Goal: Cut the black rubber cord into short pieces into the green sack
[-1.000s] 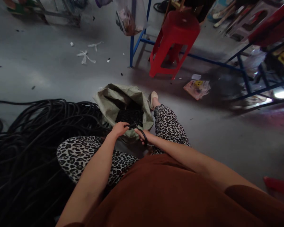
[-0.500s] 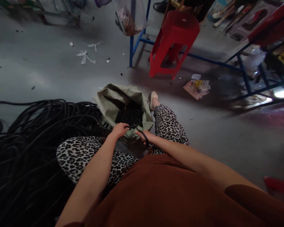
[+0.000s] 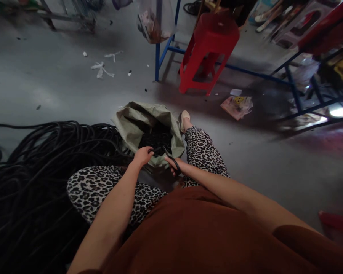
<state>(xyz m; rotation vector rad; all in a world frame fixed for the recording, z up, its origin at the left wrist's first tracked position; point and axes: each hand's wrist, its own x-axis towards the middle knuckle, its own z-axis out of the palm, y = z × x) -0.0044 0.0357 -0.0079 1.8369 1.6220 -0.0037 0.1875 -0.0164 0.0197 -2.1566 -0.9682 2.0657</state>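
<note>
Blk loop-handled scissors [image 3: 177, 166], R hand [image 3: 173, 163]

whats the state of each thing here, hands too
sack: mouth open, black pieces inside
cord: heaped in loose coils
scissors: in the right hand, too small to tell if the blades are open
left hand: fingers closed on a bit of cord
right hand: closed on the scissors
stool: upright
clear bag: hanging, with things inside
</note>
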